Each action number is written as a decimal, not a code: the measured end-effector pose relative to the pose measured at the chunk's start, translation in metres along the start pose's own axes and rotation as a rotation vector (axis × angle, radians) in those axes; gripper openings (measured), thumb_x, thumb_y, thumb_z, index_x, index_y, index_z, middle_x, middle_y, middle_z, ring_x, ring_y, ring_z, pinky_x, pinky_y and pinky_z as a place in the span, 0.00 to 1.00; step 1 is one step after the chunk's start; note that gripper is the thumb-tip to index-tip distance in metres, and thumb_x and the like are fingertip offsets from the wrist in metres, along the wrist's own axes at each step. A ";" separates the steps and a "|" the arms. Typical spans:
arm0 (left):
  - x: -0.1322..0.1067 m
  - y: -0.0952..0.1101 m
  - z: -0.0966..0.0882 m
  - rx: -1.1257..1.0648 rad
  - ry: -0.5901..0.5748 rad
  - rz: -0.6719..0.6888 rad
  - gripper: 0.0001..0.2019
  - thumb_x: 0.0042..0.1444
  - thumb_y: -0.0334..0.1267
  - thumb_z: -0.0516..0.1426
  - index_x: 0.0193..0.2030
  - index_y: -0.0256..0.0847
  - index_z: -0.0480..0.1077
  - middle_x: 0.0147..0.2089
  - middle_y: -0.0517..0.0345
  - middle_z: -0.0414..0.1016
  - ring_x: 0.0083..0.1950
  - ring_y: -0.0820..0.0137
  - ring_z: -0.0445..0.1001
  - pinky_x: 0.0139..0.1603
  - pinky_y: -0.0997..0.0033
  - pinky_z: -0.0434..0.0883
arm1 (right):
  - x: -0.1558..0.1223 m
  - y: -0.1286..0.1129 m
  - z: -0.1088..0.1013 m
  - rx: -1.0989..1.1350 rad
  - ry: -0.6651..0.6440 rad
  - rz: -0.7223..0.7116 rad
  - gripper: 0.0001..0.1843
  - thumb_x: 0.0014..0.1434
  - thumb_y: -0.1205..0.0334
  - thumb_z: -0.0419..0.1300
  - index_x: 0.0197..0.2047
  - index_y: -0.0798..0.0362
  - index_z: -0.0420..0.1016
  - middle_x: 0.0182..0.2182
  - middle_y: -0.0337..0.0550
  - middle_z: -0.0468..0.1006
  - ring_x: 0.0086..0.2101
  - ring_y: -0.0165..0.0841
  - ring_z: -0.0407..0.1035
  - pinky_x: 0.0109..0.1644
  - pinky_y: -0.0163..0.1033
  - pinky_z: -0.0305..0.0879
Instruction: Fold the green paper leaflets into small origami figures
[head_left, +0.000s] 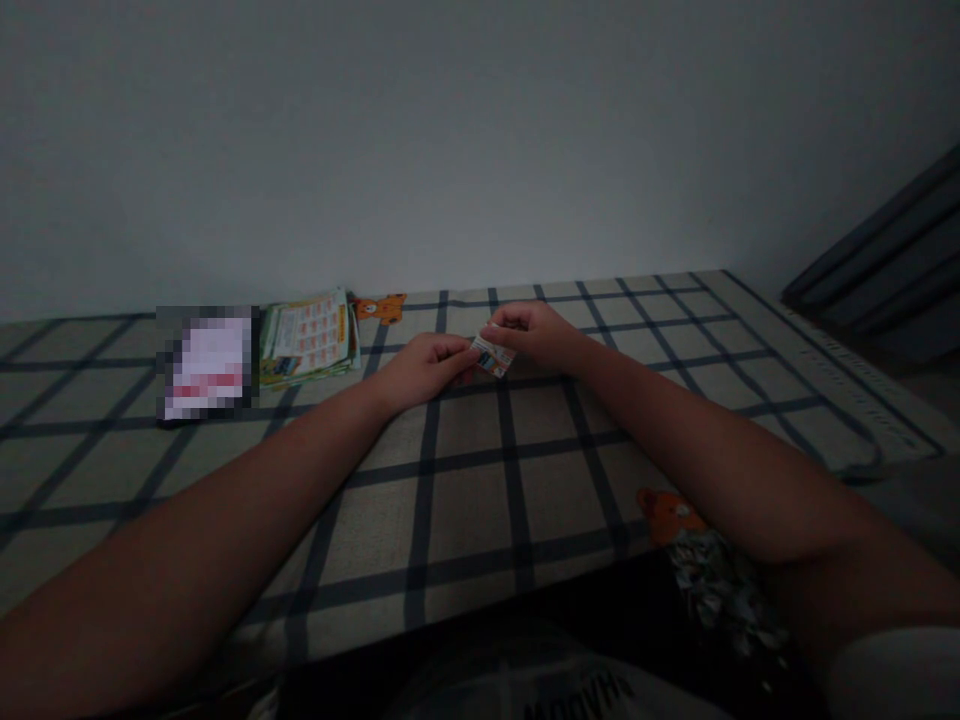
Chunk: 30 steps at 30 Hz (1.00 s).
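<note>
Over the middle of the checked cloth, both hands meet at a small printed piece of paper or card (495, 356), white with coloured patches. Thumb and fingers of my left hand (424, 370) pinch its left edge. My right hand (534, 332) is closed on its upper right side, fingers curled behind it. Its print is too small to read, and the fingers hide part of it.
A checked tablecloth (465, 500) with bear prints covers the surface, up to a plain wall (480, 150). At the back left lie a stack of printed green sheets (307, 335) and a blurred-out phone-like object (210, 365). Dark fabric (892, 265) hangs at right.
</note>
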<state>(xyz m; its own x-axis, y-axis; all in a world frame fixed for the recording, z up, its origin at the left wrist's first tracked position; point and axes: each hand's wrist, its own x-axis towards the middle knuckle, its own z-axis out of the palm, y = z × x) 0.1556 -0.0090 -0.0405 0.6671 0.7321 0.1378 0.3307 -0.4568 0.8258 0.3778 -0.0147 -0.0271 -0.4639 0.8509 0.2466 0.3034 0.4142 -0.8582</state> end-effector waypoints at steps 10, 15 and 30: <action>0.000 -0.002 -0.001 -0.025 -0.012 0.010 0.23 0.63 0.54 0.56 0.24 0.38 0.71 0.18 0.63 0.61 0.21 0.75 0.57 0.23 0.73 0.53 | 0.000 -0.001 0.000 0.015 0.009 -0.016 0.23 0.58 0.40 0.63 0.31 0.55 0.72 0.26 0.37 0.70 0.29 0.29 0.62 0.34 0.36 0.58; 0.000 -0.003 -0.002 -0.017 -0.017 -0.012 0.23 0.62 0.55 0.57 0.25 0.38 0.72 0.18 0.62 0.63 0.20 0.75 0.57 0.23 0.73 0.52 | 0.000 0.001 0.000 -0.001 0.013 -0.033 0.24 0.59 0.40 0.61 0.31 0.55 0.73 0.27 0.37 0.70 0.30 0.29 0.62 0.35 0.36 0.58; -0.001 0.006 -0.002 -0.091 -0.033 -0.015 0.23 0.62 0.53 0.58 0.23 0.38 0.71 0.20 0.61 0.65 0.22 0.76 0.59 0.24 0.73 0.54 | -0.001 -0.001 0.004 0.058 0.076 0.003 0.22 0.59 0.42 0.61 0.29 0.54 0.71 0.25 0.36 0.67 0.29 0.28 0.59 0.34 0.36 0.57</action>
<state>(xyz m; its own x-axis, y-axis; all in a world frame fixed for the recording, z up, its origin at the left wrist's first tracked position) 0.1557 -0.0116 -0.0350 0.6848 0.7207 0.1080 0.2797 -0.3967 0.8743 0.3743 -0.0178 -0.0283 -0.3978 0.8750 0.2758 0.2548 0.3942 -0.8830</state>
